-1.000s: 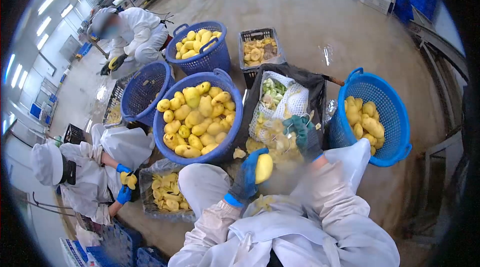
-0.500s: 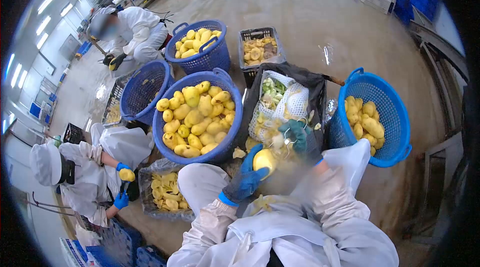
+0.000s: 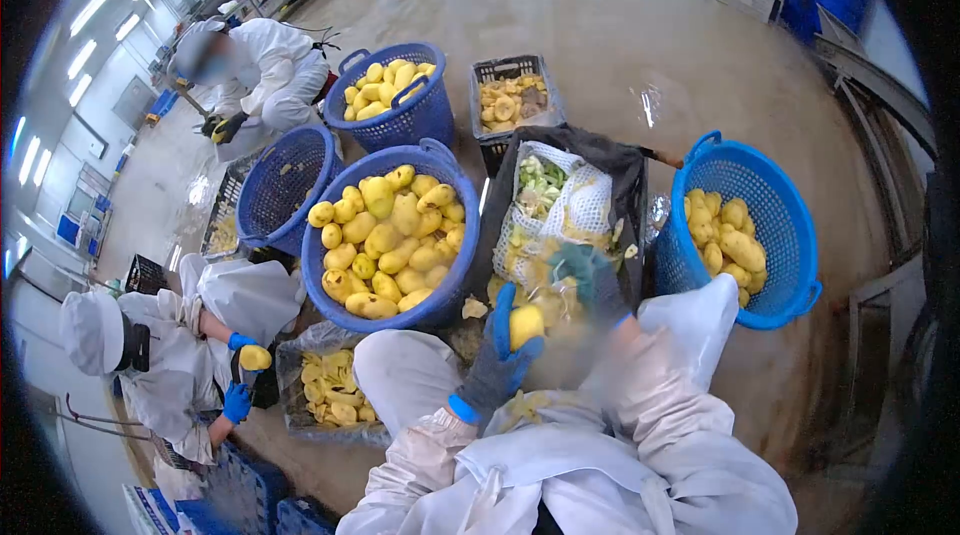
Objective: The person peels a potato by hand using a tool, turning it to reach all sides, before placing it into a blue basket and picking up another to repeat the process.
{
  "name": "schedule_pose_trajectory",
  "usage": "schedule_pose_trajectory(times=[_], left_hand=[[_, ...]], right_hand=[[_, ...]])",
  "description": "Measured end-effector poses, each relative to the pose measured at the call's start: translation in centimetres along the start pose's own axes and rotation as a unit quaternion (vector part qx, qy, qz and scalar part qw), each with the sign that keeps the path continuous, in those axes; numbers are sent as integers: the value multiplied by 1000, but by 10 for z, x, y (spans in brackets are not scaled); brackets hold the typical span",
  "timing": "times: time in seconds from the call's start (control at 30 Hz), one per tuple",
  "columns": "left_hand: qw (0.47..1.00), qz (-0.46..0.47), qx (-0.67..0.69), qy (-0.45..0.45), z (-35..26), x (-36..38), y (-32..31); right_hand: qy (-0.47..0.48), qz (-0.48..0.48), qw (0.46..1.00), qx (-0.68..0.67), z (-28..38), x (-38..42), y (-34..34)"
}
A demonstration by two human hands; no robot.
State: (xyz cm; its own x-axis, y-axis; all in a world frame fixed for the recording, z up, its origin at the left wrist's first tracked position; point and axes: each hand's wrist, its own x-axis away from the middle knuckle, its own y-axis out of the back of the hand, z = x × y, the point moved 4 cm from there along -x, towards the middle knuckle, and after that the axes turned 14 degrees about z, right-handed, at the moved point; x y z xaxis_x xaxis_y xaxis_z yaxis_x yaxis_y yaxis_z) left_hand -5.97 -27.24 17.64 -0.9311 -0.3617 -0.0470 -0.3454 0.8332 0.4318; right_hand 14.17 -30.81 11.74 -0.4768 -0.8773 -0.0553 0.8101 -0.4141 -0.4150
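Note:
My left hand [image 3: 497, 362], in a blue and grey glove, is wrapped round a yellow mango-like fruit [image 3: 526, 326] above my lap. Just to its right, my right hand [image 3: 592, 280], in a green-grey glove, has curled fingers over the black-lined crate [image 3: 637, 185]; what it holds is blurred. White netting [image 3: 583, 207], green scraps [image 3: 540, 187] and pale peelings lie in that crate. At its left stands a blue basket [image 3: 462, 270] full of yellow fruit, and at its right a lighter blue basket [image 3: 785, 225] partly filled with yellow fruit.
Left, a co-worker [image 3: 160, 355] holds a fruit [image 3: 255, 358] beside a lined crate of slices [image 3: 335, 390]. Another person [image 3: 275, 65] crouches behind a dark blue basket [image 3: 290, 175]. Further back are a filled basket [image 3: 425, 115] and a scrap crate [image 3: 513, 100].
My left hand's fingers have risen and straightened along the fruit, which now sits slightly higher and more upright. My right hand has shifted a little and is more blurred.

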Motion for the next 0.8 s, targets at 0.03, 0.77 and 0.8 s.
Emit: schedule_pose_trajectory(times=[0.03, 0.77, 0.8], left_hand=[[1000, 0, 0, 6, 3, 1, 0], [934, 3, 354, 44, 4, -2, -5], [907, 22, 417, 63, 5, -1, -7]], right_hand=[[8, -26, 997, 71, 9, 1, 6], [204, 63, 922, 324, 28, 2, -9], [245, 40, 856, 453, 31, 2, -10]])
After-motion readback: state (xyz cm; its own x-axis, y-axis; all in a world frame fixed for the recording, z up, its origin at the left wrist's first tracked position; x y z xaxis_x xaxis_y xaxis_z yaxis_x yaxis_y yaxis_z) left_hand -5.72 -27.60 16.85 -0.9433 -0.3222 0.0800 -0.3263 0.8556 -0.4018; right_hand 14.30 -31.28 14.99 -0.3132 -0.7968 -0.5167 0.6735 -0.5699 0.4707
